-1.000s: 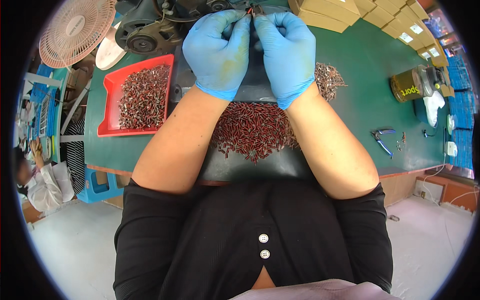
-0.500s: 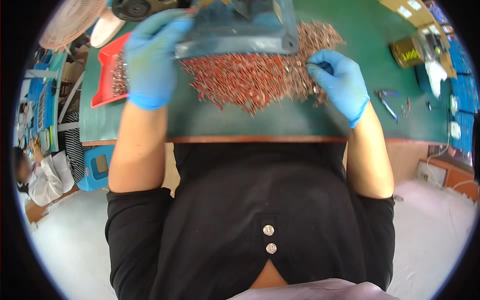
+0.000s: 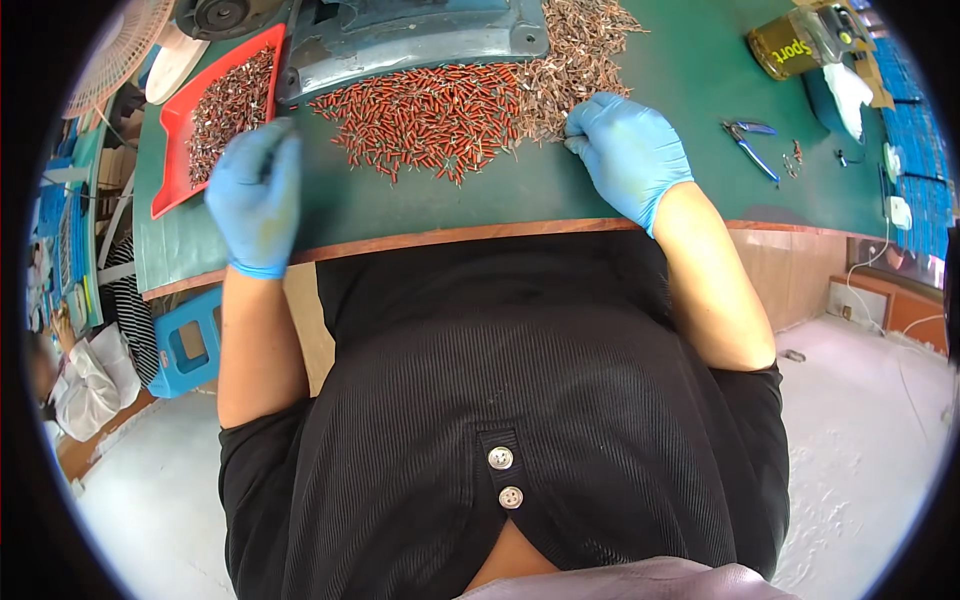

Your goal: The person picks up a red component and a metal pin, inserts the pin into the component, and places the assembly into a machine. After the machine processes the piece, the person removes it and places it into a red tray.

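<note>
Both hands in blue gloves. Left hand (image 3: pixel 255 195) hangs blurred over the bench (image 3: pixel 640 190), left of the pile of red parts (image 3: pixel 430 115), fingers loosely together; can't tell if it holds anything. Right hand (image 3: pixel 628 150) sits at the pile's right edge, fingertips pinched among the grey parts (image 3: pixel 575 60) there; too small to tell what it has picked.

Pile lies mid-bench, just below the grey-blue machine base (image 3: pixel 410 40). Red tray (image 3: pixel 215 115) w/ darker parts sits left of the pile, past the left hand. Far right of the pile: a gold-brown cylinder tin (image 3: pixel 790 45) on its side w/ yellow lettering, white cloth beside it. Blue-handled pliers (image 3: pixel 750 140) lie btwn pile and tin. Blue stool (image 3: pixel 190 340) below the bench edge, lower left of the pile.

Vs half a sec ago: left hand was up at the machine base, now it's dropped nearer the bench edge. Right hand has stayed at the pile's right edge.
</note>
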